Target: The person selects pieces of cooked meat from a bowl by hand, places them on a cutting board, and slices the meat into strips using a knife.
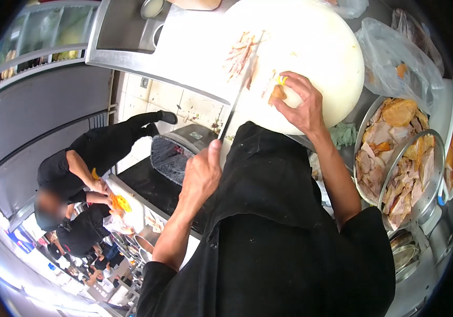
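My left hand point(202, 171) is closed around the handle of a long knife point(239, 90), at the near left edge of the round white cutting board point(332, 58). The blade points up and away across the board. Beside the blade, near its tip, lie thin strips of pinkish meat point(239, 55). Over the board, my right hand point(301, 103) pinches a small brown piece of meat point(277, 94) between thumb and fingers. Something yellow shows at one fingertip. Small scraps lie near this hand.
Right of the board are a plastic bag point(395, 63), a green cloth point(344, 134) and metal bowls of meat pieces point(372, 164). A sink point(126, 26) is upper left. A bin point(171, 156) and a co-worker in black point(99, 148), handling yellow food, are at left.
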A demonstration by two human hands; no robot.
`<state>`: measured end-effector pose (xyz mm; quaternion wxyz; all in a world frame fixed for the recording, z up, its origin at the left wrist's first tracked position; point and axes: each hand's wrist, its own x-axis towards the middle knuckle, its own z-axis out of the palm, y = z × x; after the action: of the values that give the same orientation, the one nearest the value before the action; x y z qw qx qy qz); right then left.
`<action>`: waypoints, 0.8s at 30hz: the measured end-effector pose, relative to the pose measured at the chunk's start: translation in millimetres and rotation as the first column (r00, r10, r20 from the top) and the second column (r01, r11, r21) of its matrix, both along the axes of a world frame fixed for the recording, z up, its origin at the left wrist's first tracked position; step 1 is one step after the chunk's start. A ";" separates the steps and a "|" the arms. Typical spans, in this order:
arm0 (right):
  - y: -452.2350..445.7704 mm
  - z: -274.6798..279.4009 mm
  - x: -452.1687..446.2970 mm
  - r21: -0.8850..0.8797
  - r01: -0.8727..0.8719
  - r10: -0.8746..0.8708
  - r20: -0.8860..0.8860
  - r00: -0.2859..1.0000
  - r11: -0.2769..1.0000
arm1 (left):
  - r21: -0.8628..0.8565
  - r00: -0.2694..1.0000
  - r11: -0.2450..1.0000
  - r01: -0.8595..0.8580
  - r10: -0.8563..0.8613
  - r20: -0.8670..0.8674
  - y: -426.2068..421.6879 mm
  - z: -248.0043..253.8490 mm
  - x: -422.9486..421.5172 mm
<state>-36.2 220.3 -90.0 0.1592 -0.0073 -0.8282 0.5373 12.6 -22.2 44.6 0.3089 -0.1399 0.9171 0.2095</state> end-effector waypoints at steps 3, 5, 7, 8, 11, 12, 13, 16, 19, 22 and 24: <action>8.2 -8.8 13.7 0.025 -0.044 0.042 0.086 0.995 0.999 | 0.015 1.000 1.000 0.008 -0.009 0.011 -3.5 7.4 14.5; 5.3 -10.5 12.5 0.011 -0.050 0.049 0.067 0.997 0.999 | 0.010 0.996 0.997 0.082 -0.082 0.020 -6.8 -6.7 25.8; -1.4 -10.3 10.0 -0.007 -0.046 0.046 0.049 0.998 0.999 | -0.022 0.997 0.997 0.077 -0.076 0.022 -10.8 -17.8 28.9; -4.4 -10.5 7.9 -0.014 -0.038 0.039 0.040 0.998 0.999 | -0.028 0.998 0.998 0.055 -0.055 0.019 -12.4 -20.0 27.4; -7.4 -9.8 5.1 -0.018 -0.032 0.033 0.032 0.999 0.999 | -0.021 0.999 0.999 0.034 -0.033 0.019 -10.5 -10.9 24.8; -7.3 -9.2 4.1 -0.017 -0.038 0.039 0.030 0.999 0.999 | -0.015 0.999 0.999 0.029 -0.028 0.018 -8.5 -5.3 25.3; -7.1 -8.5 4.1 -0.009 -0.032 0.033 0.040 0.999 0.999 | -0.007 0.999 0.999 0.046 -0.046 0.018 -7.1 -1.5 27.0; -7.2 -8.3 5.4 0.008 -0.021 0.021 0.057 0.998 1.000 | -0.003 0.995 0.996 0.094 -0.094 0.016 -7.3 6.1 36.1; -6.4 -9.9 5.8 0.022 -0.029 0.029 0.028 0.999 0.999 | -0.056 0.990 0.989 0.138 -0.136 0.035 -16.6 10.6 47.3; -4.3 -9.8 2.8 0.041 -0.027 0.027 0.000 1.000 0.999 | -0.081 0.975 0.972 0.220 -0.217 0.050 -19.8 4.6 52.7; -3.7 -10.7 0.2 0.039 0.022 -0.022 0.010 1.000 0.999 | -0.010 0.948 0.948 0.318 -0.318 -0.017 -7.7 -10.1 42.1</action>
<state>-35.9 216.6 -100.7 0.1610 -0.0160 -0.8390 0.5194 54.7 -29.9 34.5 0.3297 0.0106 0.9312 0.1552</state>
